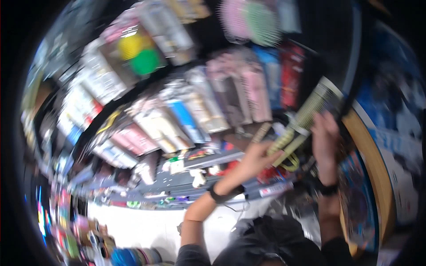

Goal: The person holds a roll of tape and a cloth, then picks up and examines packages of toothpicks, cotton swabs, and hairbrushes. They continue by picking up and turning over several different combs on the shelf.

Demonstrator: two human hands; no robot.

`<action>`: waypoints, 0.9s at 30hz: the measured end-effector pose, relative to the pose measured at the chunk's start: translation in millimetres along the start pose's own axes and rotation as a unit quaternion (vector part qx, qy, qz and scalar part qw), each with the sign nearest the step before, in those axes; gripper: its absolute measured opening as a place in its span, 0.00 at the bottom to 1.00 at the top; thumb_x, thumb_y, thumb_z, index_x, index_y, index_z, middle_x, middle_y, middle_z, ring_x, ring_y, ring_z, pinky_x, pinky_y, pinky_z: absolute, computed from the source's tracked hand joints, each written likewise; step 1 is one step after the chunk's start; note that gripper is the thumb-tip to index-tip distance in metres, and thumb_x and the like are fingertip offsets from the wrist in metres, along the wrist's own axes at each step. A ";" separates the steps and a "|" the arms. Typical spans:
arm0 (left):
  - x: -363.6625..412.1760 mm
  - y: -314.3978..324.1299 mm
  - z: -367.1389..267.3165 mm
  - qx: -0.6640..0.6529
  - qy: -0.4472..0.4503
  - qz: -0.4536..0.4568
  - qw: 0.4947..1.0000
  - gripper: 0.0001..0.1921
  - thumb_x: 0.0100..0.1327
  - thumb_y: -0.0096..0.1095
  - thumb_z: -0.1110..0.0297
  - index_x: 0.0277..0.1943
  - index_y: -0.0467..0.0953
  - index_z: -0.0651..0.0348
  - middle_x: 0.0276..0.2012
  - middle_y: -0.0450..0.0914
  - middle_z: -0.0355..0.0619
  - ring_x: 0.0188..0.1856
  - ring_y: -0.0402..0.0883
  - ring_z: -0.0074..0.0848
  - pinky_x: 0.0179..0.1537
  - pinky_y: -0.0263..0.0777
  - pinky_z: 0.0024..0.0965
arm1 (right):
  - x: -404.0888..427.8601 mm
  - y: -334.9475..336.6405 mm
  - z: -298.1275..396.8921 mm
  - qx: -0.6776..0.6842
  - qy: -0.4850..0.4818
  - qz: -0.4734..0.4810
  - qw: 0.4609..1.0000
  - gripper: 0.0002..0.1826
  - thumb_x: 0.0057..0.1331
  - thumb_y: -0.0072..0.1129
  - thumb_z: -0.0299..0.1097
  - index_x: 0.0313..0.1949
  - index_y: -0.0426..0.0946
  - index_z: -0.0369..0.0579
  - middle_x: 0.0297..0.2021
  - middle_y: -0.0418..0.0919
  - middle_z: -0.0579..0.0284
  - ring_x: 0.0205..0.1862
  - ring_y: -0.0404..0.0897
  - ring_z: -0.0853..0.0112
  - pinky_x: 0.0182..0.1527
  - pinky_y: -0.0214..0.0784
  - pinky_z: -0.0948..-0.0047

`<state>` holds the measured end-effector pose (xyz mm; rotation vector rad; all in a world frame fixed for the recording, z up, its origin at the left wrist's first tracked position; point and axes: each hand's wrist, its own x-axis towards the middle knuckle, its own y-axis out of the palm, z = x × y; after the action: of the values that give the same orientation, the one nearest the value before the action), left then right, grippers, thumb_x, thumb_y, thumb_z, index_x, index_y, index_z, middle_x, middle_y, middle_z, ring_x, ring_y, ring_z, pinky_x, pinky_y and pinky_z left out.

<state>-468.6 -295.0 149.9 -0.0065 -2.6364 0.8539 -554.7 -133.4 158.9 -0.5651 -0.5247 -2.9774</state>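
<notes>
A pale yellow-green comb set in clear packaging is held at a slant in front of me; blur hides its finer details. My left hand grips the lower end, its fingers against the handle part. At the upper right edge, my right hand holds the same pack near the toothed part. Both wrists wear dark bands. Just behind the pack hangs a red package, with a blue package to its left.
Packaged goods hang in rows on the display, among them pink brushes and a blue-handled item. Pink and green bristled hairbrushes hang higher. Small items lie on a dark shelf below. A wooden edge stands at my right.
</notes>
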 end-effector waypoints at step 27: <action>-175.9 -169.1 52.1 -0.188 -0.047 -0.525 0.828 0.04 0.56 0.51 0.72 0.30 0.71 0.64 0.24 0.71 0.33 0.26 0.66 0.10 0.27 0.60 0.13 | -178.3 178.0 -116.5 -0.098 0.058 0.627 0.771 0.11 0.49 0.57 0.32 0.21 0.70 0.35 0.17 0.66 0.53 0.17 0.65 0.69 0.21 0.55 0.73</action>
<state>-304.5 -482.9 146.4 1.2659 -2.2707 -0.0576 -406.4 -340.3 48.2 -0.4498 0.1857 -1.7275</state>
